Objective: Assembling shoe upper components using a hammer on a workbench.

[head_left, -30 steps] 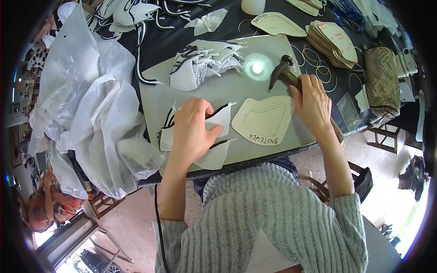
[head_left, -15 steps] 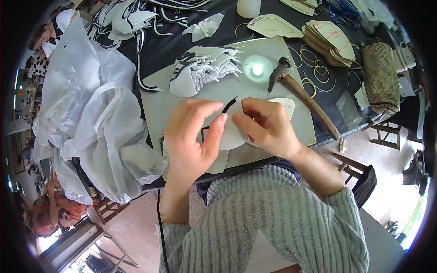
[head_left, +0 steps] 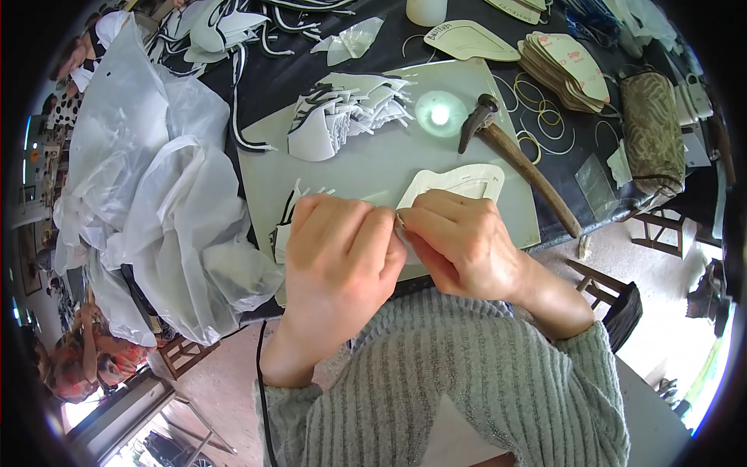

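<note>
My left hand [head_left: 338, 253] and my right hand [head_left: 471, 245] meet above the near edge of the work board [head_left: 264, 167], fingers curled and thumbs close together. Between them they pinch a white flat piece [head_left: 410, 253]; only a sliver of it shows, the rest lies hidden beneath my hands. Just beyond my right hand is a cream pattern card [head_left: 449, 177] with cut-out lines. White pieces with black edging [head_left: 282, 236] lie by my left wrist, partly covered. Farther back on the board sits an overlapping pile of white, black-edged pieces [head_left: 313, 136].
A wooden-handled hammer [head_left: 533, 173] lies across the board's right side. Crumpled clear plastic [head_left: 167, 210] covers the left. Elastic-like rings [head_left: 548, 117], stacked cards [head_left: 564, 70] and a patterned roll [head_left: 652, 132] are at right. More edged pieces [head_left: 222, 31] lie far left; people sit beyond.
Both hands have turned knuckles-up and closed together, coming nearer to me. The white piece, upright and visible before, is now mostly covered. More of the pattern card shows.
</note>
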A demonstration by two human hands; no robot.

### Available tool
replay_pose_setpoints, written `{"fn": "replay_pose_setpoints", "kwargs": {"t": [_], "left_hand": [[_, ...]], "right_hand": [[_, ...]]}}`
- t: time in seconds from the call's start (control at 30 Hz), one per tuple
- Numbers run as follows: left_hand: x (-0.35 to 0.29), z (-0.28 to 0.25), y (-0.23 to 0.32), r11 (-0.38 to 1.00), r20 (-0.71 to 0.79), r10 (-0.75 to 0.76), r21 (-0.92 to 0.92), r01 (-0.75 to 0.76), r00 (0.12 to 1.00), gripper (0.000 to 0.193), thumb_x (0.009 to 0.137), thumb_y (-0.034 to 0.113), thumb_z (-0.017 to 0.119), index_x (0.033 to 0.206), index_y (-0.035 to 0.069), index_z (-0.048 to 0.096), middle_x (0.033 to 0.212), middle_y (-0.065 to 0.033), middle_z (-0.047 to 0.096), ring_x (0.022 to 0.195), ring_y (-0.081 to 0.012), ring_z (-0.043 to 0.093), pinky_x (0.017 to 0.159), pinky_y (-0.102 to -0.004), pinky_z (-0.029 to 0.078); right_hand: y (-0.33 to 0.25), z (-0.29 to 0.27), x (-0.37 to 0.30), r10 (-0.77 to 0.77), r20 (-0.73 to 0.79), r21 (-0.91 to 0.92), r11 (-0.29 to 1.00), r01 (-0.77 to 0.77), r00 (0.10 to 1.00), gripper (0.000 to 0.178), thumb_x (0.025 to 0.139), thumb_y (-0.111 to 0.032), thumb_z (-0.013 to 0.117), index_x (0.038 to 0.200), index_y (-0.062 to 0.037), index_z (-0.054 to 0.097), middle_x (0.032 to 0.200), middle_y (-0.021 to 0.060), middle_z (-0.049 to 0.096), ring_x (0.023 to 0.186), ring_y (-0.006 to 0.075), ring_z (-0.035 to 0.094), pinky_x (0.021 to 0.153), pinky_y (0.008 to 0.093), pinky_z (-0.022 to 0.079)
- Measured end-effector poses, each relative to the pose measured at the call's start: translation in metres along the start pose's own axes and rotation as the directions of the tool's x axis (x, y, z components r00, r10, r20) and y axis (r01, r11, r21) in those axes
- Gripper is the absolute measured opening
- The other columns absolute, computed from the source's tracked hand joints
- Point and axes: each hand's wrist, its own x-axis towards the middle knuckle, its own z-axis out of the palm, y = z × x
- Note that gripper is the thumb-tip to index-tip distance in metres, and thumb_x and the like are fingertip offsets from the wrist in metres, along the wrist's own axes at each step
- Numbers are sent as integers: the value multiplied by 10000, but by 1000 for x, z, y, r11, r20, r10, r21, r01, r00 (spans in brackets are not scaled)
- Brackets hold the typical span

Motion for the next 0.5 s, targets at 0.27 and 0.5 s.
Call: {"fn": "replay_pose_setpoints", "kwargs": {"t": [0.27, 0.5], "left_hand": [[-2, 5, -7, 963, -81, -164, -229, 142, 983, 138, 703, -15, 687, 788, 65, 612, 682, -50, 583, 610, -252, 566, 644, -363, 453], [-3, 9, -10, 935, -30, -243, -272, 226, 970, 123, 733, 4, 706, 802, 60, 622, 702, -52, 604, 625, -238, 578, 632, -352, 462]], "right_hand": [[-3, 3, -2, 250, 18, 270, 931, -245, 968, 85, 814, 5, 631, 896, 18, 611, 757, 165, 614, 678, 368, 612, 606, 422, 489], [-2, 4, -2, 333, 70, 349, 875, -335, 940, 69, 843, -24, 629, 828, 33, 594, 670, 136, 582, 588, 256, 608, 545, 366, 460]]}}
